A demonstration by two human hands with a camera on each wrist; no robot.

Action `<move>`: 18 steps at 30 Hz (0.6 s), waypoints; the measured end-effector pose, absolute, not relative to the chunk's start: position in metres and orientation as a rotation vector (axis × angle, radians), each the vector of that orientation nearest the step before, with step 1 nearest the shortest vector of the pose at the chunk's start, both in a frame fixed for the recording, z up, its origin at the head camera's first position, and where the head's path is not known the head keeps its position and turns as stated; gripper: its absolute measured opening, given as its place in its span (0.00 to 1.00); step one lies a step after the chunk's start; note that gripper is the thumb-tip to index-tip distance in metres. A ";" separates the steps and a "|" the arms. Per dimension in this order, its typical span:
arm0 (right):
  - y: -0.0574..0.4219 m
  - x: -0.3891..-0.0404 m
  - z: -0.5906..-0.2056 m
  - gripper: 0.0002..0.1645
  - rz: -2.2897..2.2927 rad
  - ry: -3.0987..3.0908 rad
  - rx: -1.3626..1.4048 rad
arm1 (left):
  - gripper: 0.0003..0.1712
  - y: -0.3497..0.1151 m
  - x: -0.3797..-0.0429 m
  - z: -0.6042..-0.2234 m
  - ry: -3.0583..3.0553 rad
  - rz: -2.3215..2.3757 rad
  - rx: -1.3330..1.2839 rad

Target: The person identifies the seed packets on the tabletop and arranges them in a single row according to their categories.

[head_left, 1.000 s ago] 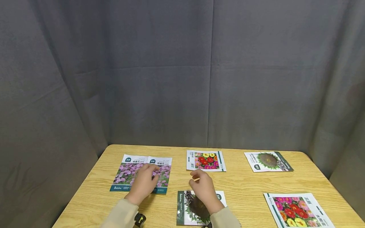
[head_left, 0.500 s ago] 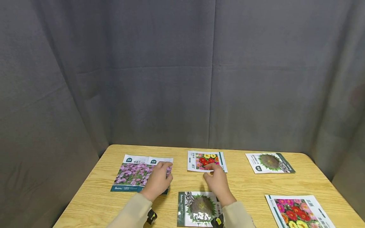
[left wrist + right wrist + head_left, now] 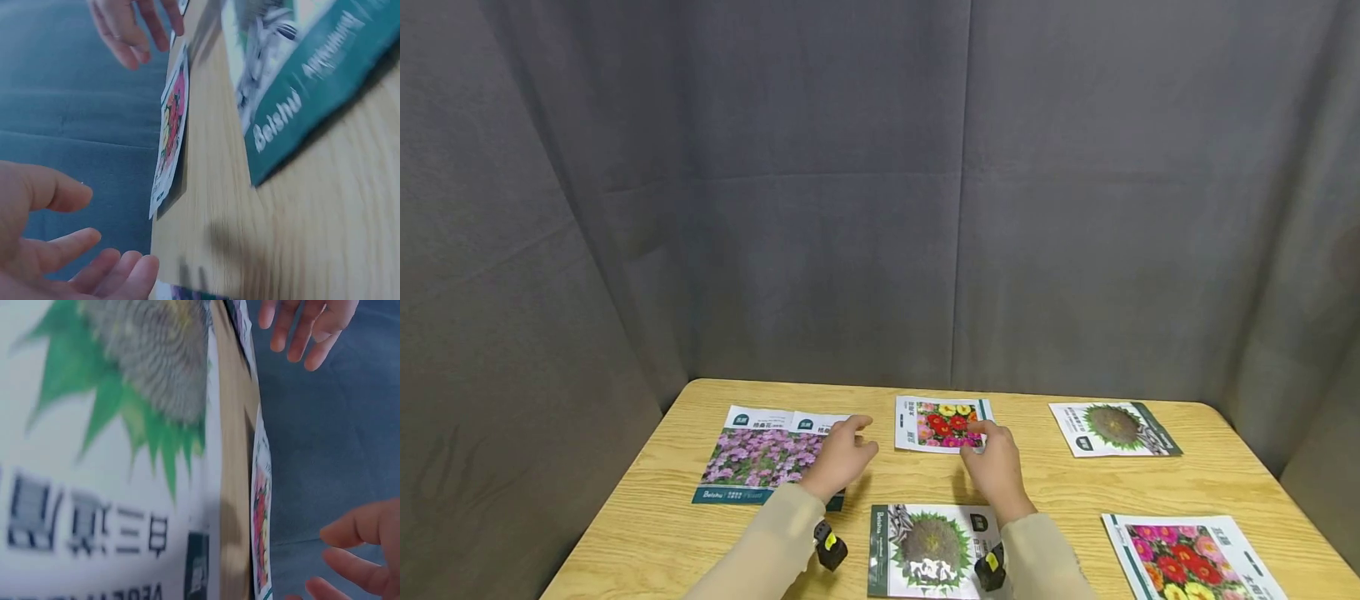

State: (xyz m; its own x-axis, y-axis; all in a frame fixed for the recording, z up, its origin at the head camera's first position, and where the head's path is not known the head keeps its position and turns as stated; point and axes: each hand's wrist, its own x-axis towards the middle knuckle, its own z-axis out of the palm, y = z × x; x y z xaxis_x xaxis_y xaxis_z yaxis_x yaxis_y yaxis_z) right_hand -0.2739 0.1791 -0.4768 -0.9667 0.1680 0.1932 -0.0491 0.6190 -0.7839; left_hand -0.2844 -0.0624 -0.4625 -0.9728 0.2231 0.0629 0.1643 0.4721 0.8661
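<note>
My left hand (image 3: 841, 457) hovers over the right edge of two overlapping seed packets with purple flowers (image 3: 767, 454), its fingers loosely bent and holding nothing. My right hand (image 3: 996, 468) is raised near the near-right corner of a seed packet with red and yellow flowers (image 3: 946, 423) at the back. Its fingertips overlap that packet in the head view, but in the right wrist view the fingers (image 3: 356, 569) stand apart from it. Below and between the wrists lies a seed packet with a sunflower head (image 3: 928, 550), glossy with reflected light.
At the back right lies another sunflower packet (image 3: 1112, 428). A second packet with red and yellow flowers (image 3: 1191, 560) lies at the front right. The wooden table (image 3: 647, 508) backs onto a grey curtain (image 3: 820, 275). Black cameras (image 3: 831, 550) are strapped at both wrists.
Both hands have moved to the right over the table, the left away from the middle of the purple packets, the right off the front sunflower packet. The packets lie as before.
</note>
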 end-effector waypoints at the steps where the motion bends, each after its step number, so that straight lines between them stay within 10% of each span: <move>1: 0.180 -0.275 -0.477 0.22 1.269 -2.590 -0.111 | 0.28 -0.061 -0.287 -0.463 2.622 1.573 0.333; 18: 0.203 -0.298 -0.479 0.25 1.308 -2.574 -0.306 | 0.28 -0.030 -0.310 -0.474 2.394 1.767 0.076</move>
